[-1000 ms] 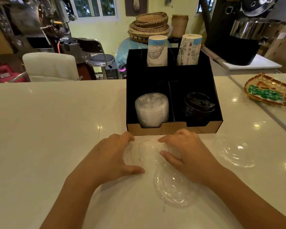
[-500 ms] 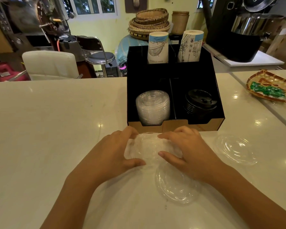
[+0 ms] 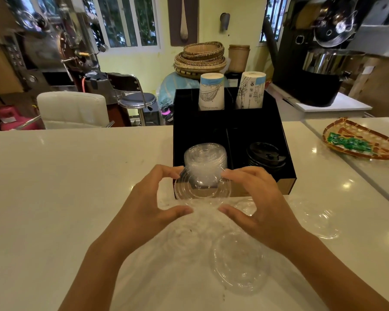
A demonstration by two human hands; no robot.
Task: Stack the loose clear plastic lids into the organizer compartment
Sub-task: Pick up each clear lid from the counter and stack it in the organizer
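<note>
I hold one clear plastic lid [image 3: 202, 187] lifted off the counter, tilted, in front of the black organizer [image 3: 285, 151]. My left hand [image 3: 148, 203] pinches its left rim and my right hand [image 3: 261, 205] its right rim. Behind the lid, in the organizer's front left compartment, stands a stack of clear lids [image 3: 204, 156]. Loose clear lids lie on the white counter: one near me [image 3: 239, 265], one at the right [image 3: 319, 218], and another partly under my right hand [image 3: 245, 206].
Black lids [image 3: 265, 156] fill the organizer's front right compartment; two stacks of paper cups [image 3: 211, 92] stand in its back. A woven tray [image 3: 364, 142] lies at the right. The counter's far edge runs behind the organizer, with a chair and stool beyond.
Both hands were pressed flat on the lids on the counter. They have now picked one lid up and raised it toward the organizer's front.
</note>
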